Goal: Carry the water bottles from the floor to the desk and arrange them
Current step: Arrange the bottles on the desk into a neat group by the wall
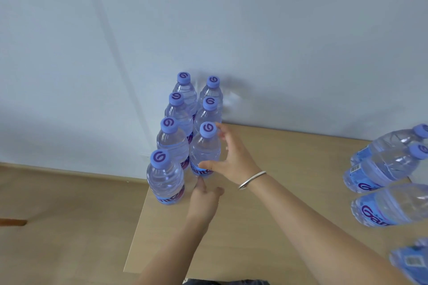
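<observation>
Several clear water bottles with blue caps stand upright in two rows at the desk's [278,203] left back corner, against the wall. The nearest bottle of the left row [166,183] stands at the desk edge. The nearest bottle of the right row [205,150] has my right hand [231,157] beside it, fingers spread, thumb touching its label. My left hand [203,201] lies low in front of that bottle, fingers pointing toward the gap between the rows, holding nothing.
Several more bottles [384,169] lie on their sides at the desk's right edge, partly cut off by the frame. A white wall [254,30] runs behind the desk. Wooden floor [69,227] lies to the left, below the desk edge.
</observation>
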Motion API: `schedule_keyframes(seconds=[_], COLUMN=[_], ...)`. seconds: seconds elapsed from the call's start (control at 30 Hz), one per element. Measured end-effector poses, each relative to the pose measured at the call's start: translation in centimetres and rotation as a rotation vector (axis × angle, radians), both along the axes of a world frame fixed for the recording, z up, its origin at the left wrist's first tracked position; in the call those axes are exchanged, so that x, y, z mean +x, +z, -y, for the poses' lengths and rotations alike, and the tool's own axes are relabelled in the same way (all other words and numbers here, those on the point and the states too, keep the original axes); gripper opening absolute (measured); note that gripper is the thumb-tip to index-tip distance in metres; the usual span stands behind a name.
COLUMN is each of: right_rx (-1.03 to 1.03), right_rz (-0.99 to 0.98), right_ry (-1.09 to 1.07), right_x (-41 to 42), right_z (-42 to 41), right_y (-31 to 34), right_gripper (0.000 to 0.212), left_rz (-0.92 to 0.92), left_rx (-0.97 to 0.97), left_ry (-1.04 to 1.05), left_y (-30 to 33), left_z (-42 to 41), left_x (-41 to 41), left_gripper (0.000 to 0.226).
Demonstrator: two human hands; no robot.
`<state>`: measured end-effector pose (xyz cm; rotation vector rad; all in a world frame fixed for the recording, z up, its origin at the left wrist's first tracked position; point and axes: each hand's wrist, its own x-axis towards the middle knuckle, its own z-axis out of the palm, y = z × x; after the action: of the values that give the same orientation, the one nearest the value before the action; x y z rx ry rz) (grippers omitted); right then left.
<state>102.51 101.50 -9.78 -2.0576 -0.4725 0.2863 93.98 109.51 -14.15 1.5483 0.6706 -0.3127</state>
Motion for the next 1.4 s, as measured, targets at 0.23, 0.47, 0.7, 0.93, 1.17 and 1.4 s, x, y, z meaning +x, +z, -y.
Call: schedule_keyframes(seconds=[0.23, 0.47, 0.7, 0.93, 1.17, 1.4], right_rx=[0.101, 0.1, 0.002, 0.076, 0.198, 0.226], right_rz=[0.219, 0.578, 0.641, 0.276, 0.147, 0.193], right_ry=[-0.393, -1.036, -1.317, -1.397, -1.28, -1.201], right_x=[-1.1, -2.0, -3.7, -3.6, -3.7, -3.3], right_z=[7.9, 22.1, 28.1, 29.6, 30.3, 29.1], right_y=[2.4, 4.3, 3.4, 0.8, 0.0, 2.6], right_gripper=[0.052, 0.038, 0.049, 0.056, 0.029, 0.027], left_rz=[-0.042, 0.028, 0.084, 0.081, 0.103, 0.208], left_rx=[0.027, 0.025, 0.049, 0.084, 0.108, 0.119], left_ry=[-0.116, -0.433, -0.628, -0.714, -0.768, -0.814], left_y=[1.2, 2.8, 3.8, 3.9, 3.8, 3.3], left_z=[5.5, 13.6, 19.5, 22.3, 23.7, 22.1], left_x=[0.9, 2.2, 3.0, 3.5, 3.6, 4.0], left_gripper=[0.059, 0.07, 0.073, 0.07, 0.071, 0.089])
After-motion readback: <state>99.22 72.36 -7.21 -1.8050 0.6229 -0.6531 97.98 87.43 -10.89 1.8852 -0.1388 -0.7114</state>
